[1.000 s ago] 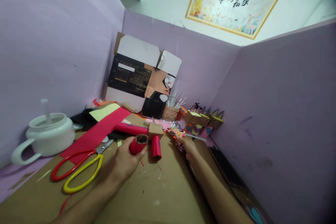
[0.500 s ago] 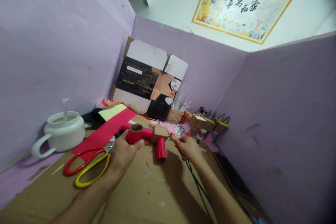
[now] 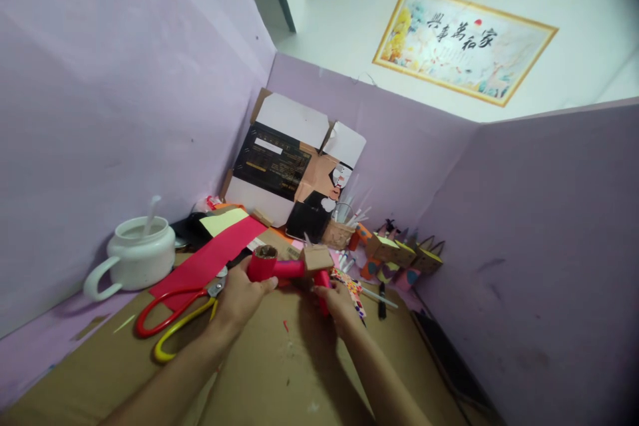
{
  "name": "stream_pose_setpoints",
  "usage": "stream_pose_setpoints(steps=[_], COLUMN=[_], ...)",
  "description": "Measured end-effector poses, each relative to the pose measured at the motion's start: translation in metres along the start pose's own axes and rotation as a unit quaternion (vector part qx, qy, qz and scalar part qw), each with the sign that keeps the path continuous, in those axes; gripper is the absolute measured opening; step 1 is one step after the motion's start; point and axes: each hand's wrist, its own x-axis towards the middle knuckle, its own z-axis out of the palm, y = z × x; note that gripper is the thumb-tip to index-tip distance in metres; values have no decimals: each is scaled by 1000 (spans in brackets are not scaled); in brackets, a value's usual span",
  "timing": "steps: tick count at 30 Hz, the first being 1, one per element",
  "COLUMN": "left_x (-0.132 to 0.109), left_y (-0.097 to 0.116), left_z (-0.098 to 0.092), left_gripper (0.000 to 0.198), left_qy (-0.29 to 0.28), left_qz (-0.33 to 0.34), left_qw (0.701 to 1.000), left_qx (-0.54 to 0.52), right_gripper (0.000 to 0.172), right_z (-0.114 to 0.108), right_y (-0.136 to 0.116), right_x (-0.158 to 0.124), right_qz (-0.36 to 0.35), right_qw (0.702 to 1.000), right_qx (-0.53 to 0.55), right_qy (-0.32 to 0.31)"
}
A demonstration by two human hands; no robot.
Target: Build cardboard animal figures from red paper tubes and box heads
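Note:
My left hand (image 3: 240, 295) is closed around a red paper-covered tube (image 3: 263, 264) with a brown open end, held just above the cardboard work surface (image 3: 279, 373). A second red roll (image 3: 290, 269) lies behind it, touching a small cardboard block (image 3: 318, 257). My right hand (image 3: 337, 299) is closed on another red tube (image 3: 323, 279), mostly hidden by the fingers. A strip of colourful patterned paper (image 3: 353, 291) lies right beside that hand.
Red and yellow scissors (image 3: 174, 315) lie left of my hands on a red paper sheet (image 3: 210, 258). A white pot (image 3: 134, 258) stands far left. An unfolded box (image 3: 292, 160), a basket of sticks (image 3: 338, 231), small paper bags (image 3: 399, 251) and a black pen (image 3: 382, 293) line the back. Purple walls enclose the desk.
My right hand came back from the patterned paper at the right to the short red tube and closed on it. The left hand lifted its tube slightly. The camera shifted right.

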Motion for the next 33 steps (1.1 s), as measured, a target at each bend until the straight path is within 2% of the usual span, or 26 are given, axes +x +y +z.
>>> stream_pose_setpoints(steps=[3,6,10,13,16,20,25,33], left_x=[-10,-18,-22,-20,-16,-7,-1,-9], left_y=[4,5,-7,-17,-25,-35,-50,-43], left_z=[4,11,20,24,26,28,32,34], left_gripper=[23,27,37,39,39,41,42,39], left_qy=[-59,-125,-180,-208,-192,-142,-99,-71], left_qz=[13,25,40,61,61,30,27,7], left_qw=[998,992,983,976,979,988,992,992], left_qx=[-7,-16,9,25,32,59,69,108], right_gripper=[32,46,50,49,44,44,41,31], right_z=[-15,-35,-52,-57,-60,-65,-74,-79], right_y=[-2,2,16,24,28,33,43,53], right_x=[-15,-38,-64,-75,-82,-89,-91,-92], right_qz=[-30,-58,-41,-75,-108,-79,-61,-49], right_qw=[997,991,969,960,973,990,995,996], right_qx=[47,91,229,251,182,79,55,-25], right_qy=[54,81,80,93,97,81,56,76])
